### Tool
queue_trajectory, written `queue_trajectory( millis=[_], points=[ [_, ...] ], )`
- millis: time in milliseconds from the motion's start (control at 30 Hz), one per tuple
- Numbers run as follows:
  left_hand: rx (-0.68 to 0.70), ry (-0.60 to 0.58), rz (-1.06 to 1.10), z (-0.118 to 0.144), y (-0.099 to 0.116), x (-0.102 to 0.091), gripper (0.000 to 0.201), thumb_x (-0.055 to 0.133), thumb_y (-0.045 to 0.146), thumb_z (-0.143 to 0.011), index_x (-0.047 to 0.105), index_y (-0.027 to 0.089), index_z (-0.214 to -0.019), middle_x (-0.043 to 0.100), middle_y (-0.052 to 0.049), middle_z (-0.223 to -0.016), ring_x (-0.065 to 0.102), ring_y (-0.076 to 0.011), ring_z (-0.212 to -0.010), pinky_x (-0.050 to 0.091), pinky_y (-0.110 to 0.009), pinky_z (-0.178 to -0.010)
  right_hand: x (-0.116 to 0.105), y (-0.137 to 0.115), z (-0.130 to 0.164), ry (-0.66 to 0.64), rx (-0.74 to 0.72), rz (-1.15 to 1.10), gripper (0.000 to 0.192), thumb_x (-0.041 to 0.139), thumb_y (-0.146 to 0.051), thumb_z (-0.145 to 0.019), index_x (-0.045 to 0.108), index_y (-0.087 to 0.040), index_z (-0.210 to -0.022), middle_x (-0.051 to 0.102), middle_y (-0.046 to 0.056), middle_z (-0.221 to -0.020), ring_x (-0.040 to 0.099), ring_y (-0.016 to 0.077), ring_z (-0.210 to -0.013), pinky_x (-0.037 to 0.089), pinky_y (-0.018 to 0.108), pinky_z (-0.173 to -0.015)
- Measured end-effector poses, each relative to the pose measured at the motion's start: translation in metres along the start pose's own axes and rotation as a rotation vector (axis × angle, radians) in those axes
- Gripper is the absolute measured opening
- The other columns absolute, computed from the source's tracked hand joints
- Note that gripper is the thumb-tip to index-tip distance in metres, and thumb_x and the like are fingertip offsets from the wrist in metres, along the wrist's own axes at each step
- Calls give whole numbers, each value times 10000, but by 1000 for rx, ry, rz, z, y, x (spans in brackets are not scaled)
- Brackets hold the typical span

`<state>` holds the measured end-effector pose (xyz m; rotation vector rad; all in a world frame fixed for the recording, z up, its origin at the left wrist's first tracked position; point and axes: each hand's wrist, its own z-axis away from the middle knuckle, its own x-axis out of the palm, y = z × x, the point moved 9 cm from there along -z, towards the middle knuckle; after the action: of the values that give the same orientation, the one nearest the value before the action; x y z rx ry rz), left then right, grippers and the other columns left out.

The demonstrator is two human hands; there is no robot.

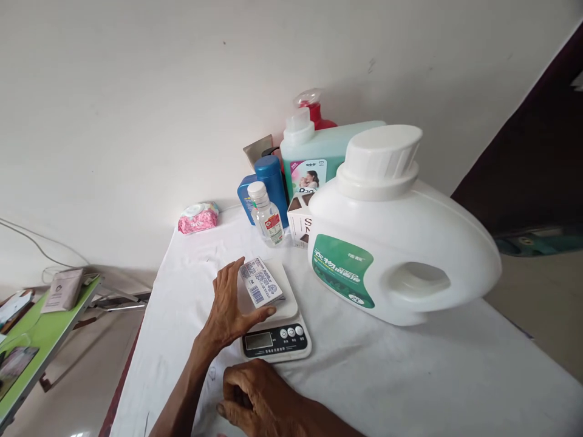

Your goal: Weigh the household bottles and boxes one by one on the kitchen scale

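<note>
A small white box with purple-blue print and a barcode (261, 283) lies on the white platform of a kitchen scale (291, 311). My left hand (228, 308) is open around the box's left side, fingertips by its far left corner and thumb along its near edge. Whether the fingers touch the box I cannot tell. Below the scale's dark button panel, my right hand (255, 394) rests on the white cloth with its fingers curled in; nothing shows in it. The scale's small display shows no readable figures.
Right of the scale stands a large white detergent jug (387, 243). Behind are a clear bottle (268, 215), blue bottles (272, 182), a patterned box (299, 221) and a green liquid jug (337, 142). Pink wipes (198, 218) lie near the wall. A green table (59, 328) stands left.
</note>
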<state>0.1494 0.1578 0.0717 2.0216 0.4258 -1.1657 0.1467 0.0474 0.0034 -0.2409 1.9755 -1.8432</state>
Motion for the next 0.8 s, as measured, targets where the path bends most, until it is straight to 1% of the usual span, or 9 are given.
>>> queue_trajectory(
  millis=[133,200,300,367,467,567,700,800],
  points=[
    [27,27,-80,-1,4,-6,948,877,497,-735,397,267,-1519,564,-163,-1420,532,-389,-1302,444,-624,-1093,-1,-1,0,5,7,-9,178,687,-235,-795,533,-200,-714,604,-30,-705,530,105,-643,376,211,-623],
    [21,19,-60,-4,7,-8,905,876,433,-734,422,247,-1494,573,-151,-1367,581,-357,-1238,494,-582,-1063,-1,-4,0,12,-16,-15,203,690,-231,-798,515,-198,-700,600,-30,-694,527,101,-623,373,211,-615],
    [-9,-21,15,-11,11,-8,877,873,343,-712,446,202,-1465,563,-131,-1300,645,-281,-1091,563,-498,-997,-3,-5,1,24,-41,-33,204,682,-232,-812,516,-197,-700,601,-31,-680,535,99,-606,369,211,-608],
    [-41,-31,68,-17,12,-8,871,892,322,-668,484,182,-1425,566,-120,-1249,655,-250,-1002,588,-467,-938,-3,-5,1,29,-48,-36,199,687,-232,-814,525,-196,-704,599,-34,-674,529,98,-602,366,213,-611],
    [-105,-11,172,-24,13,-13,830,914,354,-642,546,176,-1364,577,-110,-1190,646,-224,-917,596,-448,-874,-2,-3,1,41,-61,-21,196,692,-228,-814,532,-194,-708,583,-40,-666,511,97,-607,360,220,-622],
    [-141,43,306,-32,17,-24,808,924,407,-653,579,175,-1346,591,-110,-1187,637,-209,-902,583,-450,-883,0,1,2,38,-57,-3,180,668,-239,-841,537,-197,-724,554,-44,-643,495,100,-598,353,227,-615],
    [-137,88,534,-57,34,-36,752,908,461,-708,609,186,-1342,598,-125,-1260,658,-194,-924,587,-394,-855,3,6,3,24,-44,-5,174,656,-253,-851,542,-198,-732,548,-41,-638,487,103,-583,343,235,-595],
    [-123,109,617,-86,51,-34,792,930,466,-687,605,176,-1349,579,-144,-1304,667,-166,-859,604,-348,-778,4,8,3,24,-31,-14,187,659,-238,-837,526,-198,-712,542,-38,-640,484,105,-588,334,235,-582]
  ],
)
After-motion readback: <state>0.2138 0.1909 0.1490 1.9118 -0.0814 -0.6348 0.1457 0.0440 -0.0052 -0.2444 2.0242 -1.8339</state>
